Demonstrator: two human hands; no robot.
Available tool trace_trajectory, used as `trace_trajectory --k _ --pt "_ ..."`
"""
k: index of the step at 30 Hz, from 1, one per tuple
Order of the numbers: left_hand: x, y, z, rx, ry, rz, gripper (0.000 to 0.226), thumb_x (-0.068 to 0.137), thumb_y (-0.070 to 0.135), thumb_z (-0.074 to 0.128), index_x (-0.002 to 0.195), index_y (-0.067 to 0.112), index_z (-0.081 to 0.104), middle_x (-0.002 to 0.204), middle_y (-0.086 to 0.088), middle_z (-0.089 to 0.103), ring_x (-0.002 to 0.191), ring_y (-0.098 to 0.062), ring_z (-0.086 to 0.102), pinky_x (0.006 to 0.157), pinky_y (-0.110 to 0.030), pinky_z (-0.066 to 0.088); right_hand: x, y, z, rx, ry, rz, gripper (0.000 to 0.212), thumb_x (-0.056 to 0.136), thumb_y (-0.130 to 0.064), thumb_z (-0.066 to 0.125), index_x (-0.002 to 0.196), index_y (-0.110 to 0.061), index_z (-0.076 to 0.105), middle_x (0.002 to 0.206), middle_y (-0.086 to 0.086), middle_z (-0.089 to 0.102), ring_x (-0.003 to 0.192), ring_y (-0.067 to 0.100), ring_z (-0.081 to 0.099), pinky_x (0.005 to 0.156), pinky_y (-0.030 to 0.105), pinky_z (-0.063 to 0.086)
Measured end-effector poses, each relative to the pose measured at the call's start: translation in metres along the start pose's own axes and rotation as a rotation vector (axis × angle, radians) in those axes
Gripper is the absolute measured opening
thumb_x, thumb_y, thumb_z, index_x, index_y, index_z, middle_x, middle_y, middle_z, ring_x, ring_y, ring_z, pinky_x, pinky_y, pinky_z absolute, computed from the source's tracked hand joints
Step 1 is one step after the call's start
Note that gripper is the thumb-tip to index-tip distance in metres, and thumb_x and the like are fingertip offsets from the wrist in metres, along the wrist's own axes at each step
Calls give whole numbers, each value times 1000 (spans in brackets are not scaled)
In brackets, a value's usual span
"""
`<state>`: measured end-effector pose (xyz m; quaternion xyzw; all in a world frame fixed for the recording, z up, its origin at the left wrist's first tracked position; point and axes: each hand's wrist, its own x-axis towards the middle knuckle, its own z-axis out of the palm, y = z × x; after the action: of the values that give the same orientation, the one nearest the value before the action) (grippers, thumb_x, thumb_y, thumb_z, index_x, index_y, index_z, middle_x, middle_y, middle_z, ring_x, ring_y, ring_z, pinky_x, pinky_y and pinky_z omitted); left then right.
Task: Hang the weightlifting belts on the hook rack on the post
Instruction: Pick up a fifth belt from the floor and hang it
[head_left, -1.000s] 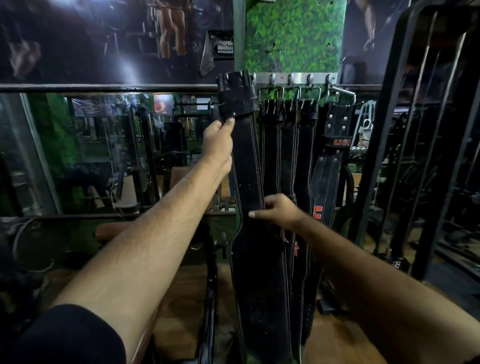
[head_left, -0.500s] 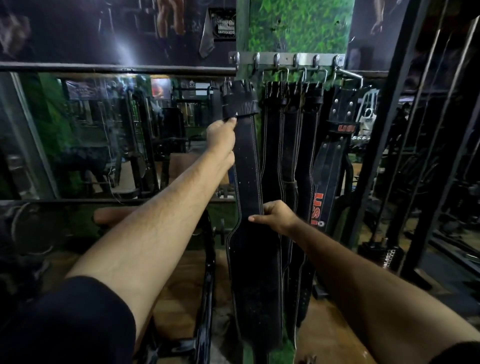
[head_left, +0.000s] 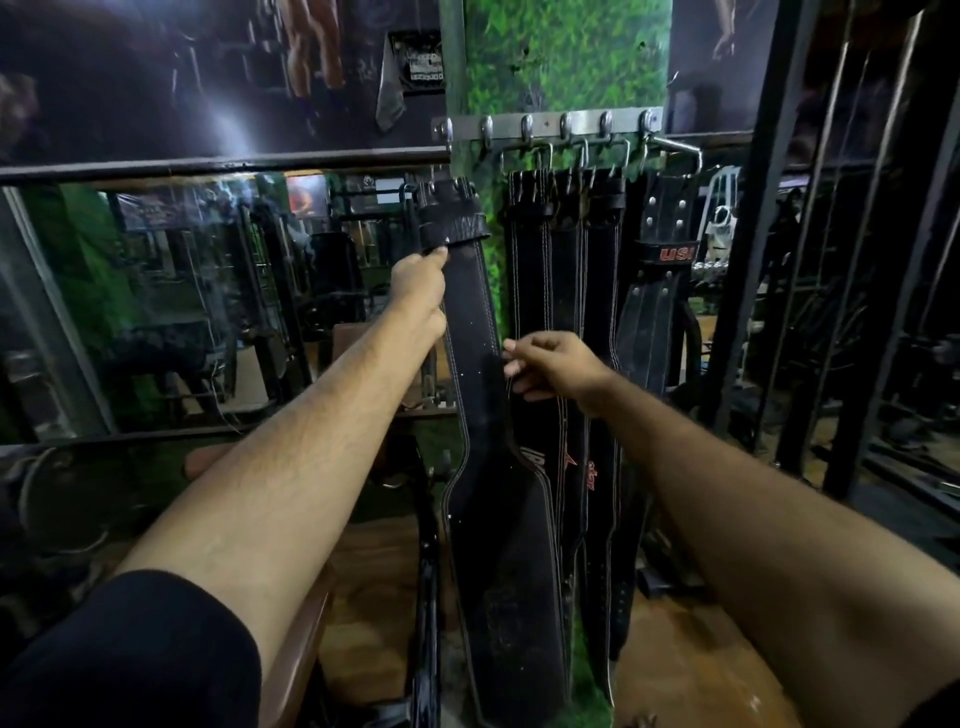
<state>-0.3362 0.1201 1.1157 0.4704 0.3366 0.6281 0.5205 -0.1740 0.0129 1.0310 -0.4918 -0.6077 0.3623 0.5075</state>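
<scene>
We hold a long black leather belt (head_left: 475, 332) upright, its buckle end just below the metal hook rack (head_left: 550, 126) on the green post (head_left: 566, 57).

It looks thick, stiff and fairly heavy, widening toward its hanging lower end, so we judge the best hold is high, near the buckle. Our left hand (head_left: 418, 288) grips the strap just under the buckle keeper; our right hand (head_left: 550, 364), fingers loosely curled, touches the strap's edge lower down and seems to hold nothing. Four other belts (head_left: 566, 291) already hang from hooks just beside it.
</scene>
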Motion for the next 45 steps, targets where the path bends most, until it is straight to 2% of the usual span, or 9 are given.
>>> trace_trajectory --k 4,7,13,17,26,31,33,39,45 --pt "-8 1 15 50 -28 11 11 100 13 58 90 17 64 95 -4 68 91 -22 65 80 -36 56 12 -31 -12 54 42 -74 27 99 -32 61 109 -7 65 81 6 63 63 11 60 57 24 49" --pt "-10 1 26 99 -64 79 12 99 11 56 105 13 65 100 -6 71 94 -24 67 85 -41 58 25 -51 -22 175 92 -102 22 100 -32 61 105 -11 63 77 4 60 59 11 56 56 24 46" --pt "-23 -3 49 136 -94 141 25 100 9 50 121 18 61 106 -9 75 86 -23 75 63 -36 61 53 -77 -45 228 144 -161 30 97 -38 64 112 -12 63 85 1 61 63 10 58 59 29 53" --pt "-24 -13 59 285 -107 272 29 100 8 52 126 20 58 115 -5 72 102 -20 71 83 -36 61 75 -87 -58 189 191 -181 24 96 -38 64 100 -15 66 88 4 68 68 17 62 58 30 55" --pt "-7 -17 45 299 -20 396 40 90 5 55 128 15 52 98 -2 68 79 -10 65 65 -23 50 105 -82 -51 206 157 -341 17 97 -13 64 111 -4 66 101 10 73 89 22 72 75 35 63" --pt "19 2 44 128 -12 385 11 88 36 59 88 28 66 92 -2 68 93 -26 67 81 -43 55 125 -83 -39 193 145 -387 17 96 -7 64 111 -1 63 106 17 71 92 27 71 79 39 62" --pt "32 4 46 167 31 401 22 96 38 58 77 26 61 81 3 63 82 -20 62 79 -41 52 129 -85 -35 207 144 -404 25 95 -3 64 119 4 60 107 15 71 87 22 72 75 32 62" --pt "51 4 58 91 8 382 16 101 32 53 89 22 60 90 -3 64 87 -20 62 87 -46 57 143 -90 -36 76 314 -388 29 88 -19 76 113 -13 62 94 4 71 88 28 74 74 46 64" --pt "52 -1 62 66 -51 367 18 98 35 51 110 24 58 110 -3 65 101 -18 64 88 -38 55 150 -94 -36 31 299 -488 15 95 -16 68 107 -9 64 89 -1 71 74 8 70 65 26 58"
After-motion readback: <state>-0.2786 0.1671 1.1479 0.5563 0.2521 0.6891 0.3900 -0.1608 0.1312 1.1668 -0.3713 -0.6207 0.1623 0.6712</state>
